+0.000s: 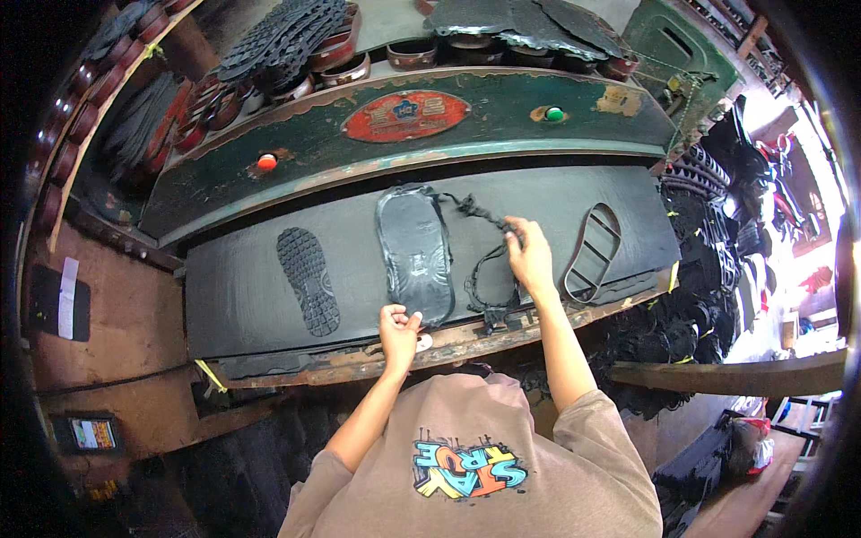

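A smooth, glossy black shoe sole (414, 247) lies lengthwise on the dark press bed, with ragged trim along its edge. At its lower end, the curled fingers of my left hand (401, 339) pinch the edge. My right hand (529, 255) is closed on a thin, knotted strip of black rubber trim (471, 207) that still joins the sole's upper end. More of the strip hangs in a loop below that hand, down to the bed's front edge. To the left rests a treaded black sole (309, 282). A sole-shaped cutting die (594, 251) with crossbars sits right of my right hand.
Behind the bed (233, 287) stands a worn green machine beam (502, 117) with a red button (267, 161) and a green button (553, 115). Stacked soles (278, 45) and more dies sit on top. Black scraps (700, 278) heap up at the right.
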A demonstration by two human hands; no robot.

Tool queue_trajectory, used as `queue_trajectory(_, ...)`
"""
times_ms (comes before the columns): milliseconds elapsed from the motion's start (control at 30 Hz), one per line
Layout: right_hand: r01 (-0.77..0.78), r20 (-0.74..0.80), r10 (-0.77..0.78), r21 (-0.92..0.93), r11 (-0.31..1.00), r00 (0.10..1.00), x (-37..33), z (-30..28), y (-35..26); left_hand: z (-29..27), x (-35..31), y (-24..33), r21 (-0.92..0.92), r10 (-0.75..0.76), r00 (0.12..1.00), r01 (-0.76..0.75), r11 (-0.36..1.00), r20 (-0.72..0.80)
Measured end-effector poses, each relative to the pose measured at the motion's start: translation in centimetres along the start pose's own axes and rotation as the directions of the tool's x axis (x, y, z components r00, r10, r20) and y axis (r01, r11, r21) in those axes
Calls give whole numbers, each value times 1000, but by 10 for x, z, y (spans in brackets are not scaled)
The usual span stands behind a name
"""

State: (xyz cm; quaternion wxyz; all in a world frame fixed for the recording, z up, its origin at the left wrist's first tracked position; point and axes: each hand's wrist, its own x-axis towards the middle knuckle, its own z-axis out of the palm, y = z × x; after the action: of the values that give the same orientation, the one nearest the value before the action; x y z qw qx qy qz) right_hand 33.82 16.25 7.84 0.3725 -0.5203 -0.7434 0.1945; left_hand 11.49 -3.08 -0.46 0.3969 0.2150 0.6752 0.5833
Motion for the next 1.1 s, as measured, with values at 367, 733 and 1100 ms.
queue_trajectory(367, 88, 117, -83, -40, 995, 990, -51, -49, 38, -37, 19, 23, 655, 89, 975, -204, 728, 204)
queue_trajectory(733, -98, 352, 249, -396, 913, 902, -11, -131, 155, -57, 12, 52, 652, 155, 948, -305, 694, 279)
queue_trajectory(1100, 221, 465, -179, -38, 975, 867, -2, -85, 21, -13, 7, 42, 755, 305, 877, -477, 450, 372)
